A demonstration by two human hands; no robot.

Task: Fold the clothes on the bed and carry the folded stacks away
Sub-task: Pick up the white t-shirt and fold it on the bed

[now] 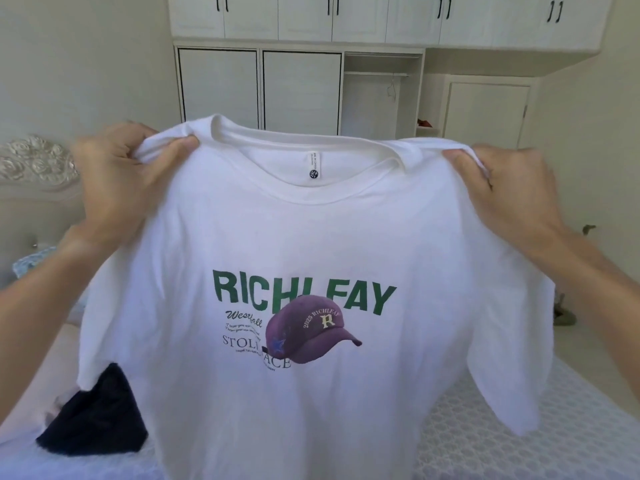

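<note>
White T-shirt (311,244) held up by both shoulders, printed front facing me, above the bed (519,427).

My left hand (117,181) and right hand (509,192) each have fingers pinched closed on a shoulder seam. To fold well, I judge: keep both grips level, lower the shirt flat onto the bed print-down, smooth it, then fold the sleeves inward. A dark garment (100,420) lies on the bed at lower left; avoid laying over it.

White T-shirt (304,237): green lettering and purple cap print on front, held up spread by both shoulders, hanging over the bed (519,427); dark navy garment (97,420) lying crumpled on the bed at lower left
</note>
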